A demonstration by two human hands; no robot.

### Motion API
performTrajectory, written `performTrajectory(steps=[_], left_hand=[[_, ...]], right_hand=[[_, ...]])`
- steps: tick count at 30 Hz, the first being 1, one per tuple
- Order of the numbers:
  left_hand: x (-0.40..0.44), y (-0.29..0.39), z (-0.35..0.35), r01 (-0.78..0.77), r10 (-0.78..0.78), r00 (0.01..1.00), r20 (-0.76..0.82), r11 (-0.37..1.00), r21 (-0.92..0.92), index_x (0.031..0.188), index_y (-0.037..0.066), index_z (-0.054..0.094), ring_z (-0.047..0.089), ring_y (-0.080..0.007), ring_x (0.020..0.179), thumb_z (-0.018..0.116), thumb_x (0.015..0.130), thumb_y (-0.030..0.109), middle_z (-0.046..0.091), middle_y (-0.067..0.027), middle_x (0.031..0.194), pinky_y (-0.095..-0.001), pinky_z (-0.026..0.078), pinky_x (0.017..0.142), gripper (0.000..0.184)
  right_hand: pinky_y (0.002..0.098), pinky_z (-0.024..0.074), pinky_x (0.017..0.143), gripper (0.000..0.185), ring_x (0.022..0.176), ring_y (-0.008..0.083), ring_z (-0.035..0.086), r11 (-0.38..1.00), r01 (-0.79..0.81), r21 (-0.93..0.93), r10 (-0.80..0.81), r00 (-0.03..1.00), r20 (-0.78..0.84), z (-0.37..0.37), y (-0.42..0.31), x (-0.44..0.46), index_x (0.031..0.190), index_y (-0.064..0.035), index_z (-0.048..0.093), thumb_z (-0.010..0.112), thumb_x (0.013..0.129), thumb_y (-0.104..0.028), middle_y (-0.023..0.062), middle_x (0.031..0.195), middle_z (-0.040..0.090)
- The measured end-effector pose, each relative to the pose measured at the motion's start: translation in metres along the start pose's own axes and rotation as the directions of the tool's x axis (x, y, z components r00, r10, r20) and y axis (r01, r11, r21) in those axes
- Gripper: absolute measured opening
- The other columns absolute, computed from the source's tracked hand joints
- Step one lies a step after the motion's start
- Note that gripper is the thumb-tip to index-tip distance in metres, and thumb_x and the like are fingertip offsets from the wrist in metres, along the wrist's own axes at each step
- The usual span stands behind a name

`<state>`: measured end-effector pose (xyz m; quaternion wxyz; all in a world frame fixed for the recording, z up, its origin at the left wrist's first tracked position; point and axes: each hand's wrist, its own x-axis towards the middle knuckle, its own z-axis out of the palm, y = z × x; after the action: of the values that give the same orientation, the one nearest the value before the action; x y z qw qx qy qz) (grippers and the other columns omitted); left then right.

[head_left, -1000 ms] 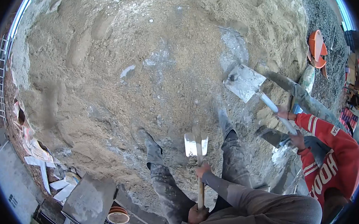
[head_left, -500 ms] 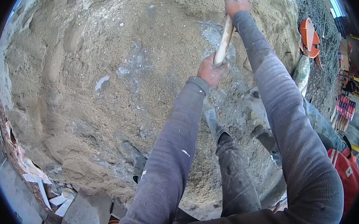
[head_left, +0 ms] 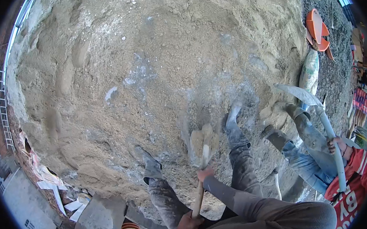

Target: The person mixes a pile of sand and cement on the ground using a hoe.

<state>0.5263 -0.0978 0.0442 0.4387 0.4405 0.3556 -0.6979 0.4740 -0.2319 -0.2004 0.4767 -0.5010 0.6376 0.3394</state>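
Note:
My right hand [head_left: 206, 173] is wrapped round the middle of the pale wooden handle of a shovel [head_left: 205, 155]. Closed on the handle's near end is my left hand [head_left: 189, 224], low by my body and in shadow. The shovel's blade [head_left: 197, 143] is at the sand between my boots, partly covered with sand and slightly blurred. Under and around it spreads a wide mound of sand [head_left: 101, 79] with grey powdery patches. My rubber boots [head_left: 152, 167] stand in the sand on either side of the shovel.
At the right, a co-worker in a red top [head_left: 353, 186] holds another shovel [head_left: 297, 93], its blade raised over the mound's edge. Beyond lie orange plastic pans [head_left: 315, 26], a filled sack [head_left: 309, 74] and dark gravel [head_left: 338, 61]. A ladder [head_left: 6, 106] and white scraps [head_left: 52, 188] are at left.
Both my hands have drawn the shovel down and back towards my body from the mound's far side. The co-worker and their raised shovel have come into fuller view at the right.

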Motion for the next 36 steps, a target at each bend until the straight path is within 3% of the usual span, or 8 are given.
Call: performTrajectory(steps=[2,4,10,14,18,24,29,36], left_hand=[[-0.007,-0.041,0.001,0.081,-0.079,0.996,-0.039,0.996,0.048,0.088,0.002,0.057,0.054,-0.0128,0.051,0.071,0.084,0.014,0.055,-0.0008,0.062,-0.0312,0.041,0.046,0.018],[-0.018,-0.053,0.020,-0.123,0.157,0.973,-0.168,0.974,0.192,0.086,0.009,0.059,0.058,-0.0163,0.058,0.069,0.086,0.028,0.058,-0.0031,0.066,-0.0316,0.045,0.050,0.021],[0.125,0.097,0.031,-0.593,0.713,0.701,0.024,0.564,0.575,0.103,0.002,0.057,0.062,-0.0211,0.064,0.069,0.083,0.016,0.061,-0.0146,0.072,-0.0361,0.048,0.059,0.028],[0.252,0.329,0.052,-0.809,0.960,0.255,0.112,0.148,0.569,0.104,-0.001,0.058,0.059,-0.0185,0.065,0.068,0.082,0.011,0.062,-0.0129,0.075,-0.0339,0.049,0.058,0.027],[0.309,0.423,0.038,-0.921,0.947,0.277,0.160,0.215,0.323,0.098,-0.001,0.056,0.056,-0.0149,0.055,0.067,0.080,0.005,0.059,-0.0073,0.071,-0.0302,0.046,0.047,0.022],[0.308,0.192,-0.013,-0.671,0.671,0.741,-0.022,0.741,-0.002,0.091,0.001,0.055,0.049,-0.0096,0.044,0.070,0.078,0.003,0.055,-0.0021,0.064,-0.0261,0.039,0.038,0.020],[0.078,-0.019,-0.002,-0.182,0.181,0.983,0.023,0.983,0.031,0.079,0.007,0.050,0.045,-0.0084,0.043,0.070,0.079,0.006,0.049,0.0004,0.059,-0.0264,0.036,0.039,0.021],[-0.030,-0.071,0.020,0.081,-0.071,0.996,-0.056,0.974,0.210,0.084,0.005,0.057,0.053,-0.0098,0.065,0.071,0.080,0.010,0.056,0.0000,0.070,-0.0296,0.044,0.059,0.016]], right_hand=[[0.0416,0.0550,0.055,0.032,0.060,0.0322,0.067,0.934,0.010,-0.357,-0.057,0.991,-0.121,0.014,0.069,-0.035,0.094,0.0044,0.060,0.070,0.076,-0.020,0.0202,0.072,0.066],[0.0405,0.0500,0.043,0.026,0.053,0.0284,0.063,0.961,-0.276,0.032,0.273,0.958,0.084,-0.019,0.010,-0.073,0.094,0.0043,0.051,0.065,0.079,-0.011,0.0157,0.074,0.059],[0.0318,0.0442,0.034,0.038,0.044,0.0177,0.055,0.690,0.556,0.464,-0.550,0.819,-0.164,-0.117,-0.234,0.005,0.117,0.0028,0.042,0.056,0.082,0.001,0.0094,0.075,0.053],[0.0298,0.0456,0.038,0.018,0.042,0.0138,0.053,0.451,0.876,0.171,-0.812,0.482,-0.330,-0.178,-0.481,0.071,0.094,0.0048,0.050,0.057,0.084,-0.009,0.0059,0.065,0.053],[0.0364,0.0521,0.051,0.028,0.052,0.0217,0.062,0.471,0.831,-0.294,-0.882,0.446,-0.153,-0.167,-0.592,0.151,0.094,0.0065,0.060,0.059,0.083,-0.019,0.0134,0.065,0.062],[0.0387,0.0513,0.045,0.022,0.053,0.0244,0.066,0.734,0.632,-0.250,-0.678,0.705,-0.207,-0.042,-0.362,0.222,0.091,0.0066,0.061,0.060,0.077,-0.010,0.0164,0.065,0.064],[0.0357,0.0479,0.040,0.028,0.045,0.0212,0.059,0.958,0.285,0.023,-0.284,0.958,-0.024,-0.026,-0.091,0.007,0.097,0.0030,0.048,0.065,0.084,-0.015,0.0125,0.066,0.058],[0.0399,0.0546,0.050,0.027,0.058,0.0278,0.067,0.959,-0.278,0.046,0.273,0.958,0.089,-0.015,0.097,-0.074,0.093,0.0025,0.056,0.069,0.076,-0.014,0.0160,0.073,0.064]])
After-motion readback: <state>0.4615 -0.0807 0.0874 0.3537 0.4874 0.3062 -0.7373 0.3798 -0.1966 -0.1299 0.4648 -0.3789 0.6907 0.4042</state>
